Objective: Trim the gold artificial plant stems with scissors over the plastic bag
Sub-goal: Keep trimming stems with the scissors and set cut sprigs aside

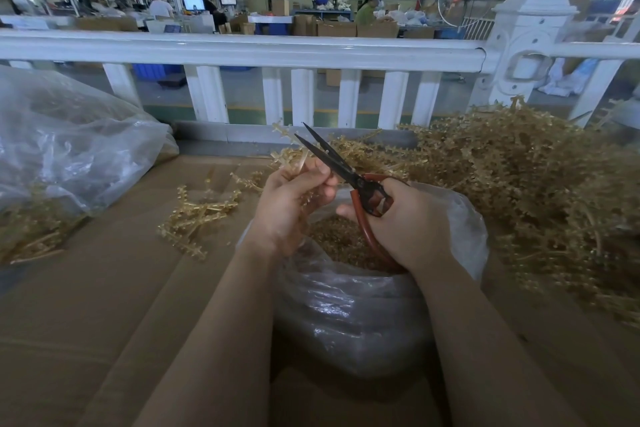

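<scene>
My left hand (pixel 291 204) pinches a gold artificial plant stem (pixel 294 152) upright above the open clear plastic bag (pixel 363 315). Gold trimmings (pixel 339 243) fill the bag's mouth. My right hand (pixel 405 222) grips red-handled scissors (pixel 346 170), fingers through the loops. The dark blades are spread apart and point up and left, just right of the stem's top.
A large heap of gold stems (pixel 526 191) covers the right of the cardboard-covered table (pixel 104 305). A small cluster of stems (pixel 197 215) lies left of my hands. Another clear bag (pixel 69 149) sits at far left. A white railing (pixel 277 52) runs behind.
</scene>
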Available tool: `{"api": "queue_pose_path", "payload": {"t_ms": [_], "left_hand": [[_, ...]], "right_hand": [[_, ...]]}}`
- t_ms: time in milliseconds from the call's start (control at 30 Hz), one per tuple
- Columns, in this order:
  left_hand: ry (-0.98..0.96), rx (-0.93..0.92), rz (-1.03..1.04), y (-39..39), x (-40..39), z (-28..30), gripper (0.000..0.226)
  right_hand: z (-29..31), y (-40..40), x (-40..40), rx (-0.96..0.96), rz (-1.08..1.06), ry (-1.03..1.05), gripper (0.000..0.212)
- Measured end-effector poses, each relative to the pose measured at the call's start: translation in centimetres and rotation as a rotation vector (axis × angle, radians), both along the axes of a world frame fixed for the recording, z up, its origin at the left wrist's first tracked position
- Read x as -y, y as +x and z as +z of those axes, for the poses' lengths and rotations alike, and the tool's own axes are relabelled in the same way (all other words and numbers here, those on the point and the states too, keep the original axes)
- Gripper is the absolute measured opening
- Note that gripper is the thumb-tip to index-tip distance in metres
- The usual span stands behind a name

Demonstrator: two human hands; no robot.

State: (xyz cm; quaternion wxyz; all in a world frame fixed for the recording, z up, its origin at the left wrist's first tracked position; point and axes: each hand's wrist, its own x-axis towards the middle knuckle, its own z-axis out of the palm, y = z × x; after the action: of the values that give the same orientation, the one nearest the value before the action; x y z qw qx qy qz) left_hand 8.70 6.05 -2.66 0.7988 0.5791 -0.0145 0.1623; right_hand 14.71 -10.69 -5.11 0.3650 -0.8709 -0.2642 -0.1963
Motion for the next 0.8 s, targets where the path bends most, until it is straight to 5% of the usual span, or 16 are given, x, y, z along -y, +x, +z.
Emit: {"api": "queue_pose_path", "payload": {"t_ms": [800], "left_hand": [[-0.054, 0.089, 0.061, -0.09, -0.65, -0.43, 0.012]], "right_hand": [[0.11, 0.13, 0.0, -0.067, 0.039, 0.014, 0.061]]}}
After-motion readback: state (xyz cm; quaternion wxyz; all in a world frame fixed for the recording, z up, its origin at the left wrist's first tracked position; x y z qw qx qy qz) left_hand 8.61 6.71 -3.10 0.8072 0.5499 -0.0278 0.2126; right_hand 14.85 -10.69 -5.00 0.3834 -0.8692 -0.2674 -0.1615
